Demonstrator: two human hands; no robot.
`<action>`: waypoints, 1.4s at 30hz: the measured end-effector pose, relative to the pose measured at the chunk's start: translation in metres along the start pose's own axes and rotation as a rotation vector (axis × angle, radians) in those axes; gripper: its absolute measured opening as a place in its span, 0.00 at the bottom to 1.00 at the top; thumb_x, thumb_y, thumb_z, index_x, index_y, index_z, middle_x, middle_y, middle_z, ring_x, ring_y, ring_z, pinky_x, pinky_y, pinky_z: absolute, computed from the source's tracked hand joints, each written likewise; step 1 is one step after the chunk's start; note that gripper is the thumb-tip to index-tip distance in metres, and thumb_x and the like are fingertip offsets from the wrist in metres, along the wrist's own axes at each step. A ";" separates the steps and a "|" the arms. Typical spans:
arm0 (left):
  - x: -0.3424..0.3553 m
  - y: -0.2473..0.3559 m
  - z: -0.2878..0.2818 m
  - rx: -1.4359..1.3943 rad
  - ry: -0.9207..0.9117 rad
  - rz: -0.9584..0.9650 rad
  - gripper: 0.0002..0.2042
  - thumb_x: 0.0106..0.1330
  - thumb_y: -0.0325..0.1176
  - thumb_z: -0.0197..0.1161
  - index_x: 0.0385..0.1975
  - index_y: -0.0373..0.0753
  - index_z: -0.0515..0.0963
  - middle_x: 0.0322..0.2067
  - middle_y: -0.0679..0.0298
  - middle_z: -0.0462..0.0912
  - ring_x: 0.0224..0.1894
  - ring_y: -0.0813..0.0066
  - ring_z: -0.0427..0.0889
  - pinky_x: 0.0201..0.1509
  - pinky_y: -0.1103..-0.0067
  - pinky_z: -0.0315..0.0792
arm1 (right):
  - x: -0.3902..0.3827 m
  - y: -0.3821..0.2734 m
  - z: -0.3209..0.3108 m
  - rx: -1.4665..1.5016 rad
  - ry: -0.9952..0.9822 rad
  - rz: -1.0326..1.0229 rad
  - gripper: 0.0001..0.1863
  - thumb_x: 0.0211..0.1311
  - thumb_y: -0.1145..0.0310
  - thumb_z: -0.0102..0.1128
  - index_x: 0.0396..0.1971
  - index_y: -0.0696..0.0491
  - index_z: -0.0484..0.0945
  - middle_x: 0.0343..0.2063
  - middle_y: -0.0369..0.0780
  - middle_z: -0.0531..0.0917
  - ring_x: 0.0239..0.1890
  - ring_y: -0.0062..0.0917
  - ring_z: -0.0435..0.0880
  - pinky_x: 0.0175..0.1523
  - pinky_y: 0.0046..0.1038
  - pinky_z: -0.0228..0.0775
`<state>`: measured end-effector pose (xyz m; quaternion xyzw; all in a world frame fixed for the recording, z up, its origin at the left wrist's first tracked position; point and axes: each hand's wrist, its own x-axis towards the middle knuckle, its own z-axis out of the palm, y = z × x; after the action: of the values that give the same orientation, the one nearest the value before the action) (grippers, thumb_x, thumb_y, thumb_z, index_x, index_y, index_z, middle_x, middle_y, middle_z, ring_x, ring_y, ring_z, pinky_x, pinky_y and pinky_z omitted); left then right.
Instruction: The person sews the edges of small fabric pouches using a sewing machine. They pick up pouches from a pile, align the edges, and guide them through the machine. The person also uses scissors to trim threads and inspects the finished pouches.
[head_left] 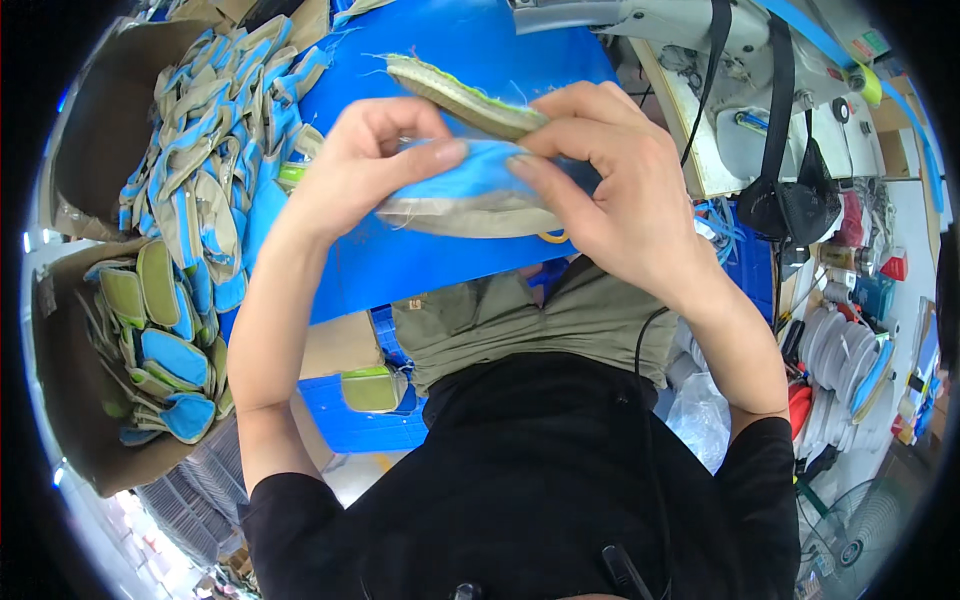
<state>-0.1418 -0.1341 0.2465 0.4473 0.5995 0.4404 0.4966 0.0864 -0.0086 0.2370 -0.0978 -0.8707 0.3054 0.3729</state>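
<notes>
Above a blue table surface, my left hand grips a blue-and-beige padded fabric piece with thumb and fingers at its left end. My right hand holds the same piece at its right end, thumb on the blue face, which is blurred. A second padded piece, green and beige with frayed threads, sticks out behind it at an angle, its right end under my right fingers. Part of a yellow loop shows below the pieces; the rest is hidden.
Heaped blue-and-beige pieces lie left, over a cardboard box of green and blue pieces. A sewing machine with hanging black straps stands back right. Tools and spools fill the right side; a fan is lower right.
</notes>
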 end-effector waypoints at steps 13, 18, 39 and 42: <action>-0.006 0.070 0.008 0.849 0.075 0.491 0.04 0.59 0.21 0.72 0.29 0.33 0.81 0.40 0.61 0.83 0.42 0.73 0.81 0.51 0.78 0.73 | 0.004 0.003 0.005 0.087 -0.047 0.000 0.06 0.56 0.71 0.68 0.26 0.57 0.84 0.32 0.41 0.83 0.34 0.40 0.78 0.39 0.40 0.68; -0.013 0.057 0.012 0.596 0.105 0.247 0.03 0.64 0.21 0.70 0.32 0.32 0.82 0.42 0.61 0.83 0.44 0.81 0.79 0.52 0.81 0.73 | -0.002 0.004 -0.002 0.122 -0.051 0.072 0.06 0.58 0.69 0.69 0.27 0.56 0.85 0.35 0.40 0.85 0.36 0.38 0.79 0.41 0.39 0.68; -0.032 0.030 0.030 0.318 0.420 0.367 0.08 0.58 0.19 0.75 0.26 0.34 0.80 0.35 0.59 0.88 0.36 0.81 0.84 0.41 0.83 0.76 | 0.001 0.000 0.002 0.209 0.119 0.109 0.11 0.51 0.72 0.71 0.20 0.54 0.74 0.28 0.39 0.84 0.32 0.36 0.81 0.40 0.35 0.68; -0.033 0.031 0.031 0.324 0.426 0.384 0.09 0.58 0.18 0.75 0.25 0.35 0.79 0.34 0.59 0.88 0.36 0.81 0.84 0.41 0.82 0.77 | 0.001 -0.001 0.002 0.235 0.112 0.118 0.12 0.51 0.73 0.70 0.19 0.54 0.72 0.26 0.38 0.83 0.31 0.35 0.80 0.39 0.35 0.67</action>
<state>-0.1047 -0.1568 0.2791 0.5232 0.6569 0.5085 0.1901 0.0840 -0.0097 0.2373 -0.1216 -0.7996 0.4206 0.4110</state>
